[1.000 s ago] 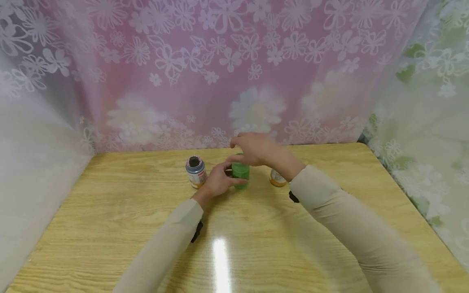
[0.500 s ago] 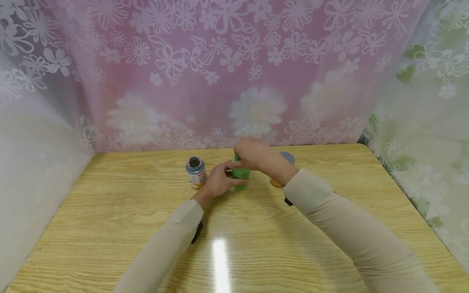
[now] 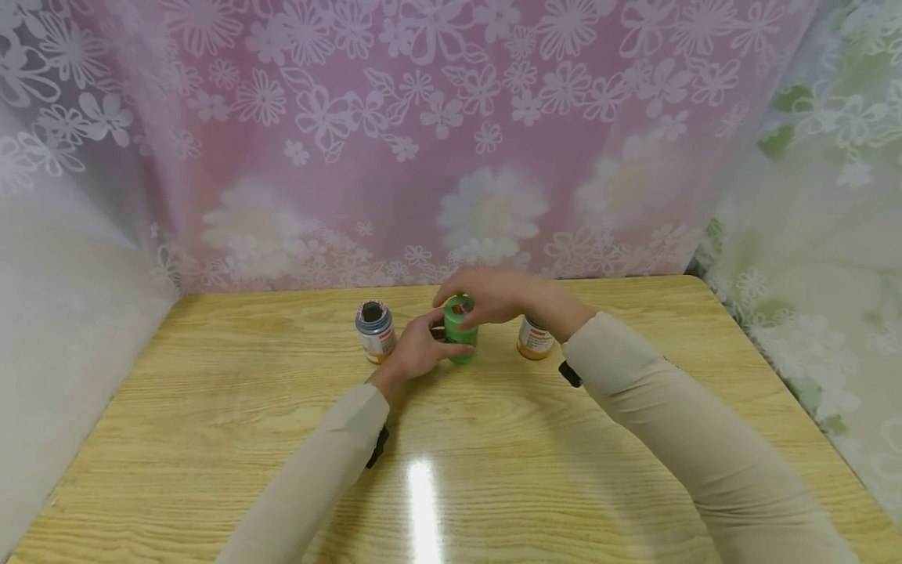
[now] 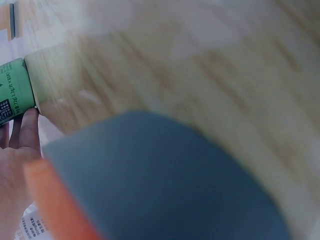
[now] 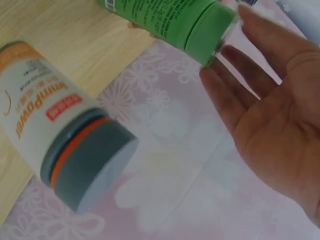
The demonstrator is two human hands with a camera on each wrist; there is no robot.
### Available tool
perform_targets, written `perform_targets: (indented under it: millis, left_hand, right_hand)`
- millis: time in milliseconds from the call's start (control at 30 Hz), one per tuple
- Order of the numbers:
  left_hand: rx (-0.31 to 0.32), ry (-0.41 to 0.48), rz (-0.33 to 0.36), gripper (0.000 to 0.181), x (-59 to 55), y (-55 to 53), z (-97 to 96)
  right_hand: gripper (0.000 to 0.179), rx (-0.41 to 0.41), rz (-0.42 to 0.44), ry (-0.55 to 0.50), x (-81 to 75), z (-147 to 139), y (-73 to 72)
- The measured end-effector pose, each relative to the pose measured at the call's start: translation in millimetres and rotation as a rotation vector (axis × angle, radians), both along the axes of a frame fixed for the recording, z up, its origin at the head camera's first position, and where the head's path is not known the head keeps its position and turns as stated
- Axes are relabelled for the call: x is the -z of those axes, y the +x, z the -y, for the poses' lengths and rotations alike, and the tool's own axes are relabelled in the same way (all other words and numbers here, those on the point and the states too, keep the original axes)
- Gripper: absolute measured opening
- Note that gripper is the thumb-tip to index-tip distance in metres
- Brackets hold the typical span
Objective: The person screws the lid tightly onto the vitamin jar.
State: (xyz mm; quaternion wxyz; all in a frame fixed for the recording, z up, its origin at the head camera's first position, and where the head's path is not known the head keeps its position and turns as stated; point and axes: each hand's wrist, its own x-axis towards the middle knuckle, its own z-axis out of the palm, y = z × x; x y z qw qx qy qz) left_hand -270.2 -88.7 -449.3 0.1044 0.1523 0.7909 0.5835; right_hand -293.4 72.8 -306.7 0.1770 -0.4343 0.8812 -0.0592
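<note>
A green bottle (image 3: 461,338) stands upright on the table, its round top showing a small red mark. My left hand (image 3: 420,347) grips its body, thumb across the front, also seen at the edge of the left wrist view. Over the top hovers my right hand (image 3: 493,296), fingers and thumb spread around the green lid (image 5: 212,32). In the right wrist view these fingertips lie at or close to the lid's rim, with the palm well away from it. Left of the bottle stands a white and orange bottle (image 3: 376,333), its grey neck uncapped and its mouth dark.
Another white and orange bottle (image 3: 534,342) stands to the right, partly behind the right wrist; its grey cap (image 5: 95,165) is on. A blurred grey and orange shape (image 4: 165,180) fills much of the left wrist view. Floral curtains (image 3: 451,141) surround the wooden table (image 3: 232,439).
The right hand came down onto the green lid from above and turned inward, then swung back with its fingers loosened. The left hand and the bottles have stayed in place.
</note>
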Motion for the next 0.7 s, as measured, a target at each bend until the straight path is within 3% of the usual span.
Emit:
perform_targets:
  millis: [100, 267, 400, 467, 567, 700]
  left_hand:
    - [0.000, -0.006, -0.007, 0.053, 0.6, -0.1, 1.1]
    - [0.009, 0.018, -0.014, 0.055, 2.8, -0.7, 2.1]
    - [-0.001, 0.013, -0.009, 0.055, 3.2, -0.6, 1.4]
    - [-0.001, 0.008, -0.007, 0.054, 3.1, -0.3, 1.0]
    - [0.004, 0.010, -0.010, 0.057, 2.7, -0.4, 0.7]
    - [0.016, 0.022, -0.014, 0.057, 2.5, -1.4, 0.6]
  right_hand:
    - [0.035, -0.018, 0.016, -0.003, 1.8, 1, -1.7]
    - [0.025, 0.137, -0.110, 0.045, 7.9, 11, 4.7]
    - [0.039, 0.253, -0.219, 0.097, 13.1, 16, 10.0]
    - [0.045, 0.281, -0.233, 0.136, 13.6, 15, 10.5]
    - [0.047, 0.261, -0.189, 0.148, 10.0, 10, 8.3]
    - [0.048, 0.123, -0.056, 0.083, 0.7, 1, 2.1]
